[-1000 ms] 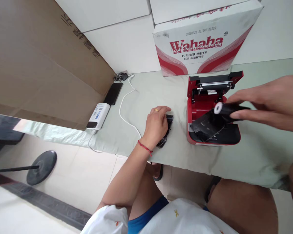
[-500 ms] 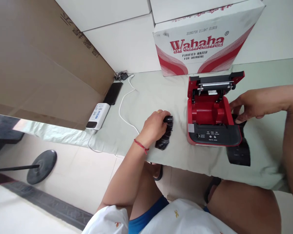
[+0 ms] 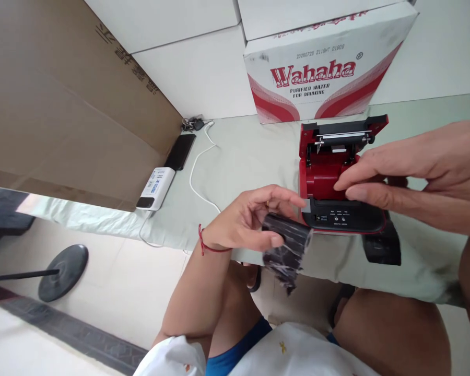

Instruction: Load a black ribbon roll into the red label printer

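Observation:
My left hand (image 3: 254, 216) grips a black film roll (image 3: 285, 235), thumb across its front; the roll's lower end is loose, crinkled and shiny. It is raised in front of the red and black label printer (image 3: 342, 215), whose lid (image 3: 344, 130) is tilted up over a red inner bay. My right hand (image 3: 419, 175) reaches in from the right over the printer's right side, thumb and forefinger apart, with nothing seen between them. A strip of black film (image 3: 383, 244) lies beside the printer's front right corner; part of it is hidden behind the printer and hand.
A Wahaha water carton (image 3: 317, 78) stands behind the printer against the white wall. To the left are a large brown cardboard box (image 3: 82, 104), a white device (image 3: 156, 187), a black phone (image 3: 181, 151), keys (image 3: 191, 123) and a white cable (image 3: 191, 175) on the green cloth (image 3: 235, 151).
My left hand has lifted the black film roll off the cloth and moved it right. My right hand has left the black film by the printer's right side and come up over the printer.

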Demonstrator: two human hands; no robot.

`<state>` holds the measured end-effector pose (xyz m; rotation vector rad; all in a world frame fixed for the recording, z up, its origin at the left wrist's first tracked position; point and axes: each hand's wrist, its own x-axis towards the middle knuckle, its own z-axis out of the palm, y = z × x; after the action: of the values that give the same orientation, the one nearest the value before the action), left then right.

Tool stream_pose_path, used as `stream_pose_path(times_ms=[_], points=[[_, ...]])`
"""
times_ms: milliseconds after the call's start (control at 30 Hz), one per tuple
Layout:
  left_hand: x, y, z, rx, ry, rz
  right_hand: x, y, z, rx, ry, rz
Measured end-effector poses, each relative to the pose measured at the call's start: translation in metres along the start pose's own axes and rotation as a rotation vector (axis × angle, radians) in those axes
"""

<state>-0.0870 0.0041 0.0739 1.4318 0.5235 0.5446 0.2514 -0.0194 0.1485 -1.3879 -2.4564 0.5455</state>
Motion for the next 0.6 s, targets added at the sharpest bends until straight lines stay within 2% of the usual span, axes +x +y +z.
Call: stream_pose_path(times_ms=[67, 133, 300, 433, 533, 600], points=[[0.007, -0.006, 0.013, -0.031, 0.007, 0.046, 0.003, -0.02, 0.006, 0.128, -0.039, -0.06], [0.016, -0.015, 0.024, -0.051, 0.034, 0.081, 0.004, -0.025, 0.011, 0.193, -0.081, -0.097], [0.032, -0.031, 0.041, -0.039, 0.164, 0.155, 0.007, -0.009, 0.023, 0.106, -0.125, -0.148], [0.033, -0.036, 0.049, -0.001, 0.244, 0.215, 0.013, -0.001, 0.035, 0.079, -0.144, -0.135], [0.028, -0.039, 0.052, 0.111, 0.251, 0.241, 0.016, 0.001, 0.033, 0.084, -0.127, -0.131], [0.025, -0.043, 0.053, 0.24, 0.255, 0.323, 0.018, 0.004, 0.027, 0.055, -0.127, -0.111]])
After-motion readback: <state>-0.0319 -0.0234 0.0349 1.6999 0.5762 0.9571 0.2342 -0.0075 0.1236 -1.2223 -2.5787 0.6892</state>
